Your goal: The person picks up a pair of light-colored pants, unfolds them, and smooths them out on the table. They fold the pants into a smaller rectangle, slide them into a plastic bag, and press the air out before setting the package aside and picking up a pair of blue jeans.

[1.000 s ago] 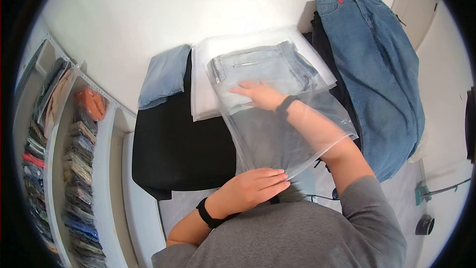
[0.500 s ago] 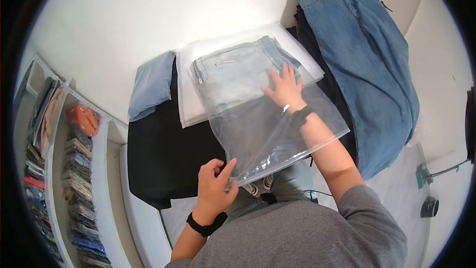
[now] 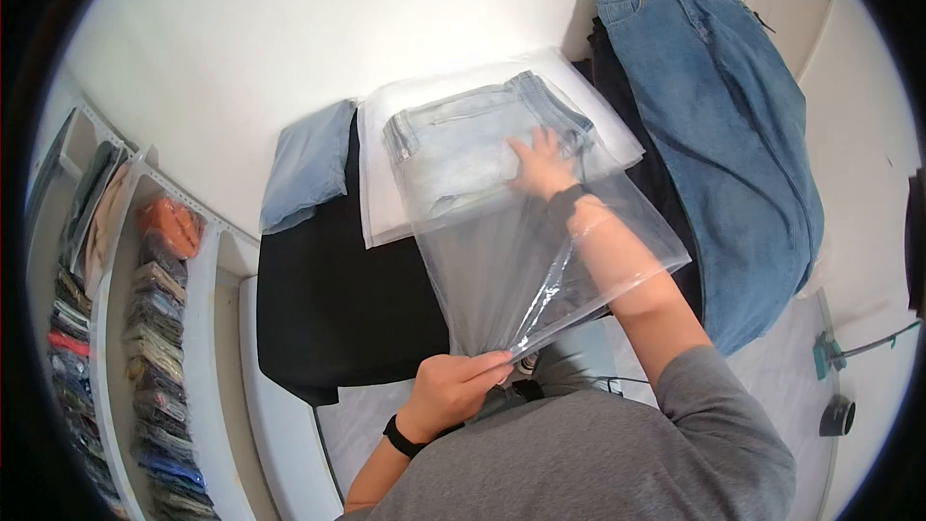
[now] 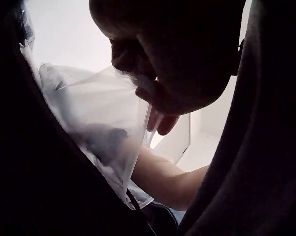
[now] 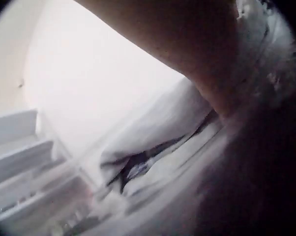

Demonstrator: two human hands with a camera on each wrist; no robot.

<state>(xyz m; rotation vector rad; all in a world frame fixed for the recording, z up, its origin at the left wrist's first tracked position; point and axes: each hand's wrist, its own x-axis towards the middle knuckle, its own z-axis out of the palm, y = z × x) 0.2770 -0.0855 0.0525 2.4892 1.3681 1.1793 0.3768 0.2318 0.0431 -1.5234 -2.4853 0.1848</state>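
Observation:
A folded pair of light-blue jeans (image 3: 463, 135) lies inside a clear plastic bag (image 3: 492, 275), with the bag's mouth toward the person. My left hand (image 3: 449, 391) grips the bag's gathered near edge, thumb and fingers pinching the film. In the left wrist view that hand shows as a dark outline with the film (image 4: 101, 98) stretched from it. Reaching inside the bag, my right hand (image 3: 545, 166) lies over the right part of the jeans, fingers spread and slightly blurred. The right wrist view shows folded pale fabric (image 5: 158, 128) close to the hand.
White packaging sheets (image 3: 381, 217) lie under the jeans on a black-covered table (image 3: 338, 309). A bagged blue garment (image 3: 307, 169) sits at the left rear. Blue jeans (image 3: 719, 145) are spread on the right. Shelves of bagged clothes (image 3: 159, 357) line the left.
The right hand has slid rightward across the jeans inside the bag. My left hand, spread at the bag's corner half a second ago, now grips the edge and bunches the film.

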